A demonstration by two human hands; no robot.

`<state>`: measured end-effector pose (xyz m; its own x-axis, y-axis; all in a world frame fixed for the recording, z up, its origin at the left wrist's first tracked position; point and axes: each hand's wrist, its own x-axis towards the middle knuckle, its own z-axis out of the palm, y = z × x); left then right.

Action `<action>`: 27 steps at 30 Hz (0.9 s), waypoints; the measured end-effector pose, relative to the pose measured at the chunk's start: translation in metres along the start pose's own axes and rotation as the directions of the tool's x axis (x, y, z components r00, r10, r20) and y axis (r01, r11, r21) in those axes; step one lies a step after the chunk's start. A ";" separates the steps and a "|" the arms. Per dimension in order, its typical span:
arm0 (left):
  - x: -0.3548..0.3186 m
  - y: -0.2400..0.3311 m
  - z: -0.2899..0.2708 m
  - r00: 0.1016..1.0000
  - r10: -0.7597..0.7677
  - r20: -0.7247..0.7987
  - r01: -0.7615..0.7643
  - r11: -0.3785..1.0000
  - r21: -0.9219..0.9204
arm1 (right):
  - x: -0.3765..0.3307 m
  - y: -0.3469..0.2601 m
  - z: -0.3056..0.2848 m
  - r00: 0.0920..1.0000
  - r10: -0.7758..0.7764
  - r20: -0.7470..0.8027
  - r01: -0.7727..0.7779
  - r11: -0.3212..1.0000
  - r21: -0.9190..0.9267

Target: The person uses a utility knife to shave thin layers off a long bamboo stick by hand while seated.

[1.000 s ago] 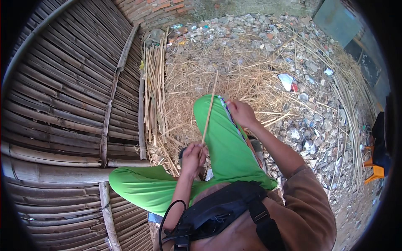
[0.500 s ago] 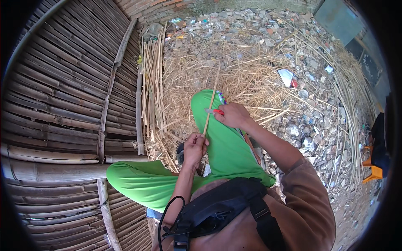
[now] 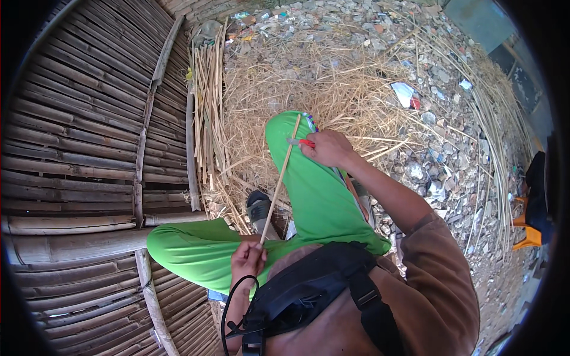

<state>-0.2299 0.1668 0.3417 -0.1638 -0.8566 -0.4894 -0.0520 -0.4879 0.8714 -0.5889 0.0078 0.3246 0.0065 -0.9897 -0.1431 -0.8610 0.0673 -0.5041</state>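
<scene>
**Thin tan bamboo-like strip slants from left hand toward right hand**

The strip's lower end sits in the left hand's closed fingers, by the lap; its upper end lies over the knee of the bright green cloth trousers. To the strip's right, the right hand grips a small red-handled knife; its short grey blade meets the strip's line below the far tip, though actual contact is too small to tell. Beyond the knee spread loose straw-coloured shavings. Leftward, a bundle of long tan strips lies beside a brown bamboo-slat panel.
</scene>
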 end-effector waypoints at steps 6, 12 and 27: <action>-0.041 -0.004 -0.030 1.000 0.019 -0.013 -0.018 0.998 0.064 | -0.006 0.003 -0.005 0.999 0.049 -0.014 -0.049 0.998 0.030; -0.003 -0.002 -0.012 1.000 -0.017 0.022 0.017 0.999 0.041 | -0.007 0.005 0.000 0.997 0.040 -0.068 -0.039 0.999 0.024; 0.132 0.032 0.084 0.979 0.176 0.106 -0.175 0.984 -0.018 | -0.001 -0.002 0.003 1.000 0.008 -0.014 -0.009 1.000 -0.019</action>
<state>-0.3363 0.0519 0.3078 -0.2741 -0.9062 -0.3221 -0.0045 -0.3337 0.9427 -0.5854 0.0092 0.3230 -0.0078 -0.9908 -0.1354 -0.8704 0.0734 -0.4869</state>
